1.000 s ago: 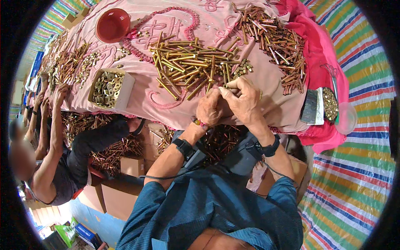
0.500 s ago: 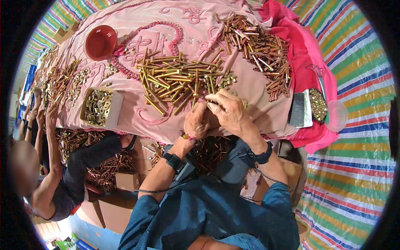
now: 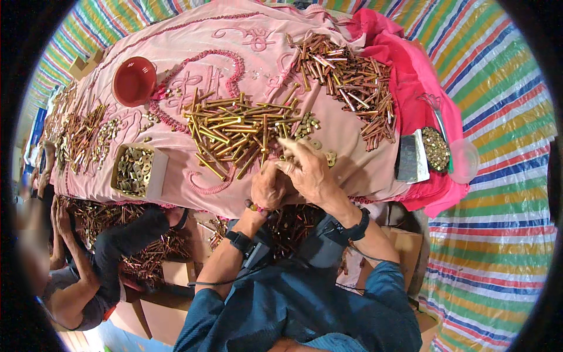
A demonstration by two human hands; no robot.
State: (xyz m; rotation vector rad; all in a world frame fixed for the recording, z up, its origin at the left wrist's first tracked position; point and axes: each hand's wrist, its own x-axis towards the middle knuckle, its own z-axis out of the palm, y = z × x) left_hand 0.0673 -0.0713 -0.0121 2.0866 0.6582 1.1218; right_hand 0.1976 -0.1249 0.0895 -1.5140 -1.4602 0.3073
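My left hand [image 3: 268, 185] and my right hand [image 3: 309, 170] are pressed together at the near edge of a pink embroidered cloth [image 3: 193, 47]. Both close on a small brass-coloured bolt, mostly hidden between the fingers. Just beyond the fingertips lies a big heap of golden bolts [image 3: 234, 130]. Several loose washers and nuts [image 3: 314, 128] lie beside the right fingers. A second heap of coppery bolts [image 3: 349, 79] sits farther right.
A white box of washers [image 3: 135, 171] and a red bowl [image 3: 134, 81] stand on the left. A tray of nuts [image 3: 436, 148] rests on pink fabric at right. Another person [image 3: 88, 276] sits at lower left. Finished bolts [image 3: 287, 223] fill a box under the table edge.
The view has shifted so the table sits lower and closer. My hands stay joined at the cloth's edge, now nearer the golden heap, and my right fingers have spread a little.
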